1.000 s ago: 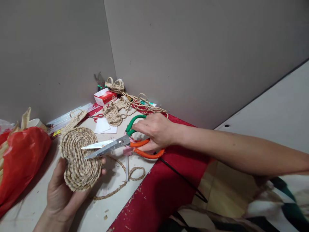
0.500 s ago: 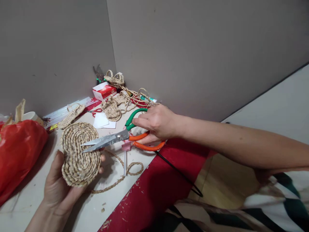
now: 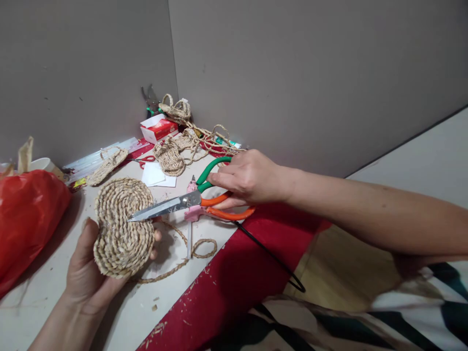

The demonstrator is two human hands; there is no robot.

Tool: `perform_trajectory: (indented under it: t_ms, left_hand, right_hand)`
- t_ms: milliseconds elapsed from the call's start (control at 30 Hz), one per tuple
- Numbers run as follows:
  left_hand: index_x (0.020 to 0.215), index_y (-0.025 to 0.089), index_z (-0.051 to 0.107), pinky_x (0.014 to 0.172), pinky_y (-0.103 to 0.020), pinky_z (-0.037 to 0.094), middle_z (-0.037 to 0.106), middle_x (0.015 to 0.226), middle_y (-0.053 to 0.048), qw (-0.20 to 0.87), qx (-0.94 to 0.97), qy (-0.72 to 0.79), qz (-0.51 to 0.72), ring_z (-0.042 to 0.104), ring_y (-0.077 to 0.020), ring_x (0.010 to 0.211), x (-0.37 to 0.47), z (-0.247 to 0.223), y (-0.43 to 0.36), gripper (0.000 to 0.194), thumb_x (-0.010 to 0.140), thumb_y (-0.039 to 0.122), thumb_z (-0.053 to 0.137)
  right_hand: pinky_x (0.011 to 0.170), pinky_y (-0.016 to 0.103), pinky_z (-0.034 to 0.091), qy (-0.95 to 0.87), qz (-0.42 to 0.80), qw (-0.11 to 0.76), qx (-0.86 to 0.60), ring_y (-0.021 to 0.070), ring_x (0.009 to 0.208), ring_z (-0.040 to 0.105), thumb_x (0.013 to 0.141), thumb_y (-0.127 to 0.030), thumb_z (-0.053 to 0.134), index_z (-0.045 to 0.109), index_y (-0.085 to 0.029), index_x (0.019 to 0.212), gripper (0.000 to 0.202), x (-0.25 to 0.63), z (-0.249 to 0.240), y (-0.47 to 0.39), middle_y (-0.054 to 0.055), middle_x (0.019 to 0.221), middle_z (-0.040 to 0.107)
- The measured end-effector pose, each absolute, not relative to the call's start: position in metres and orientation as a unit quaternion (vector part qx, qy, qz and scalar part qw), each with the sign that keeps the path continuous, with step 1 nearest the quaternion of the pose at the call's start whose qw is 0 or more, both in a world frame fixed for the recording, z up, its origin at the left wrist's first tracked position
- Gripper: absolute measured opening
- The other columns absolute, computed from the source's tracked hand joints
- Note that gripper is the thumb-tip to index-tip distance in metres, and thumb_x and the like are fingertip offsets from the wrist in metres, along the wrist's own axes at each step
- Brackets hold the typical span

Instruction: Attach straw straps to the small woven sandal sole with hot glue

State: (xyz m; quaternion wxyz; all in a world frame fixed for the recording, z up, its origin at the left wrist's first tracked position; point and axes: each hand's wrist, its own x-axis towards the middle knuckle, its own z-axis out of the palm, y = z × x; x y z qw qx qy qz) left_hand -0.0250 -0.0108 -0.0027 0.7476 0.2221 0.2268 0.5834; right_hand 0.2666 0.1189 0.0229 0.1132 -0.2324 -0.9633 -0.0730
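Note:
My left hand grips a coiled, braided straw sole from beneath, thumb at its left edge and fingertips showing at the right. In my right hand are large scissors with one green and one orange handle. Their blades are nearly together, and the tips lie over the middle of the sole; whether they touch it I cannot tell. A length of braided straw cord trails from under the sole and loops on the table. Behind the scissors lies a pink glue gun, partly hidden, with a clear stick in it.
A red plastic bag bulges at the left. Farther back are clear glue sticks, woven straw pieces, small red scissors, white paper, a red-and-white box and pruning shears by the grey wall.
The scissor blades have closed from slightly apart to nearly together. The tips have shifted slightly right over the sole, which stays in my left hand.

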Motion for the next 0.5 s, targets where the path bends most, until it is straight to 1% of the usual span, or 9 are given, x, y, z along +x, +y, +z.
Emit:
perform_trajectory:
  t_ms: [67, 167, 300, 367, 433, 500]
  left_hand:
    - [0.143, 0.028, 0.044, 0.096, -0.059, 0.042, 0.066, 0.127, -0.012, 0.751, 0.224, 0.227, 0.578, 0.051, -0.0396, 0.123, -0.024, -0.002, -0.011, 0.065, 0.082, 0.029, 0.067]
    - [0.141, 0.031, 0.046, 0.092, -0.058, 0.046, 0.064, 0.129, -0.010, 0.749, 0.234, 0.216, 0.580, 0.057, -0.0384, 0.117, -0.022, 0.000, -0.010, 0.063, 0.082, 0.029, 0.068]
    - [0.135, 0.031, 0.054, 0.089, -0.056, 0.049, 0.071, 0.118, -0.008, 0.763, 0.262, 0.202, 0.555, 0.061, -0.0361, 0.113, -0.018, 0.005, -0.008, 0.060, 0.078, 0.034, 0.073]
    - [0.130, 0.032, 0.059, 0.088, -0.056, 0.050, 0.072, 0.115, -0.008, 0.773, 0.275, 0.189, 0.539, 0.061, -0.0355, 0.113, -0.016, 0.006, -0.007, 0.052, 0.079, 0.036, 0.071]
    - [0.123, 0.032, 0.065, 0.088, -0.056, 0.050, 0.069, 0.121, -0.007, 0.780, 0.286, 0.174, 0.529, 0.061, -0.0355, 0.113, -0.016, 0.007, -0.006, 0.041, 0.082, 0.036, 0.068]
    - [0.117, 0.031, 0.069, 0.087, -0.055, 0.051, 0.064, 0.128, -0.007, 0.787, 0.295, 0.165, 0.517, 0.061, -0.0365, 0.112, -0.016, 0.007, -0.006, 0.034, 0.084, 0.037, 0.065]
  right_hand:
    - [0.053, 0.030, 0.018, -0.964, -0.078, 0.110, -0.231, 0.0119, 0.051, 0.034, 0.087, -0.072, 0.036, 0.065, -0.019, 0.085, 0.060, 0.267, 0.022, 0.119, 0.001, 0.060, 0.051]
    - [0.052, 0.030, 0.020, -0.965, -0.105, 0.115, -0.210, 0.0116, 0.050, 0.036, 0.090, -0.070, 0.033, 0.065, -0.018, 0.087, 0.061, 0.268, 0.020, 0.120, 0.001, 0.060, 0.052]
    - [0.051, 0.028, 0.024, -0.960, -0.168, 0.166, -0.152, 0.0108, 0.047, 0.039, 0.094, -0.064, 0.030, 0.063, -0.017, 0.087, 0.058, 0.270, 0.012, 0.123, 0.000, 0.057, 0.053]
    - [0.051, 0.027, 0.026, -0.955, -0.189, 0.187, -0.128, 0.0104, 0.047, 0.041, 0.096, -0.061, 0.031, 0.062, -0.016, 0.086, 0.055, 0.271, 0.009, 0.125, -0.001, 0.056, 0.054]
    - [0.051, 0.027, 0.027, -0.954, -0.194, 0.195, -0.119, 0.0101, 0.047, 0.043, 0.096, -0.060, 0.031, 0.060, -0.016, 0.084, 0.054, 0.271, 0.008, 0.125, -0.001, 0.056, 0.055]
    - [0.051, 0.027, 0.027, -0.956, -0.183, 0.195, -0.121, 0.0102, 0.048, 0.044, 0.096, -0.060, 0.032, 0.059, -0.016, 0.082, 0.053, 0.271, 0.008, 0.125, 0.000, 0.058, 0.056]
